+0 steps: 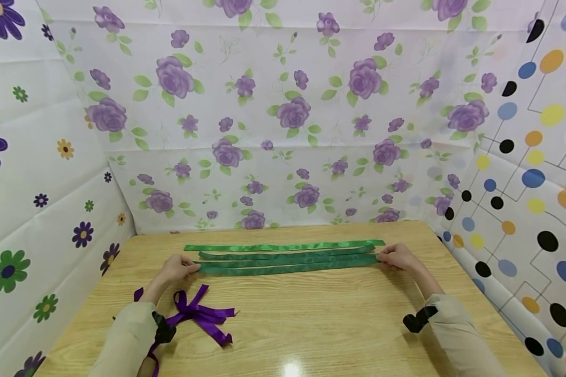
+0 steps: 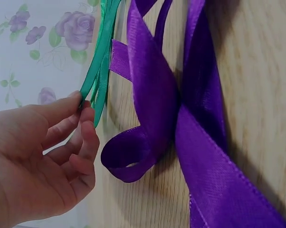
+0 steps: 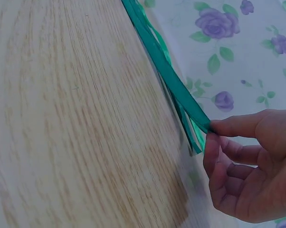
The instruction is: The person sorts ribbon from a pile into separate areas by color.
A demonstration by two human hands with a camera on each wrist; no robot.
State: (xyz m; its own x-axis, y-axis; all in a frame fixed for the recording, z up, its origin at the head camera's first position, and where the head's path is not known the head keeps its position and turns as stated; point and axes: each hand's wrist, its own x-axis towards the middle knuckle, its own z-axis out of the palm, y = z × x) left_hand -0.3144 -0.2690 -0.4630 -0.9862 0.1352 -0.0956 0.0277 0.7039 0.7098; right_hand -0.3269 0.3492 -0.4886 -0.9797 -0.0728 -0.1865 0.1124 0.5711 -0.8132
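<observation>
Several green ribbons lie side by side across the far part of the table. My left hand (image 1: 176, 268) pinches the left end of the nearest dark green ribbon (image 1: 283, 269) between thumb and fingertips. At the other end, my right hand (image 1: 399, 257) pinches the same ribbon, its strip (image 3: 174, 85) running straight away from the fingers in the right wrist view. Behind it lie more dark green lengths, and a brighter green ribbon (image 1: 283, 247) is farthest back. Whether the dark lengths are separate pieces I cannot tell.
A tangle of purple ribbon (image 1: 195, 312) lies on the wooden table (image 1: 320, 319), close to my left wrist. A flowered cloth (image 1: 283, 178) hangs behind the table's far edge, with patterned cloths at both sides.
</observation>
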